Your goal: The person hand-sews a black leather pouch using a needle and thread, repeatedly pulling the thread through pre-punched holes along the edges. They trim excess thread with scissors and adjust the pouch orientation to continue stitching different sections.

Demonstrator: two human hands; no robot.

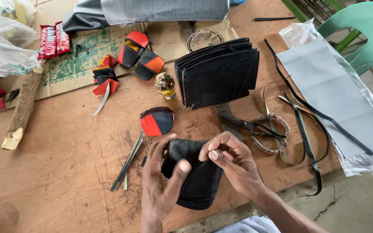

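Hands: the left hand [162, 181] wraps around the side of a black pouch [195, 177], thumb across its front; the right hand [232, 162] has its fingertips pinched at the pouch's top edge. Whether they hold a needle or thread is too small to tell.
Pouch: it sits at the near edge of the tabletop [65, 146], between both hands, partly lifted off the wood. It looks shaped but apparently not finished, since the fingers work at its rim.
Done so far: a red and black pouch [157, 121] lies just beyond the hands, looking complete; two more red and black pouches [141, 54] lie further back on cardboard [65, 64].
Left to do: judging by the loose parts, more pieces wait. Red and black scraps [104, 77] and thin offcut strips [128, 164] lie to the left.
Tools: scissors [251, 126] lie right of the hands, handles wrapped in cord, within reach.
Around: long black straps [307, 125] trail to the right beside a grey sheet in plastic [337, 95]. A stack of black wallets [219, 73] stands behind, with a small bottle [165, 85] beside it.
In the way: nothing crowds the hands; the scissors and strips are nearest.
Far: a wooden stick [22, 110], red packets [53, 39], and a green chair [363, 34].
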